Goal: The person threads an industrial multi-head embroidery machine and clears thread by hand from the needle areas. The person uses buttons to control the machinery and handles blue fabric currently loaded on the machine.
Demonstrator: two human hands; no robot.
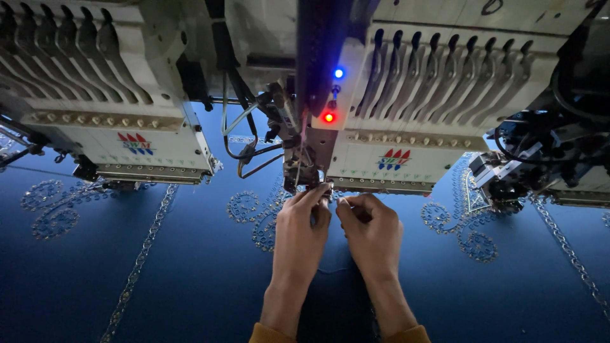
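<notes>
— What's nearest?

— Two mustard cuffs (274,333) at the bottom edge, forearms rising over blue cloth (203,279).

— The hands?

— Left hand (301,222) pinches upward at the needle part (311,174) under the middle head (406,152); fingertips close together on something too small to tell. Right hand (372,228) is curled just beside it, thumb and forefinger pinched, perhaps on thread; I cannot tell.

— The cloth?

— Flat under the heads, stitched with silver swirls (54,209) and beaded lines (143,254).

— Farther up?

— A red lamp (328,117), a blue lamp (338,73), another head (121,127) at left.
</notes>
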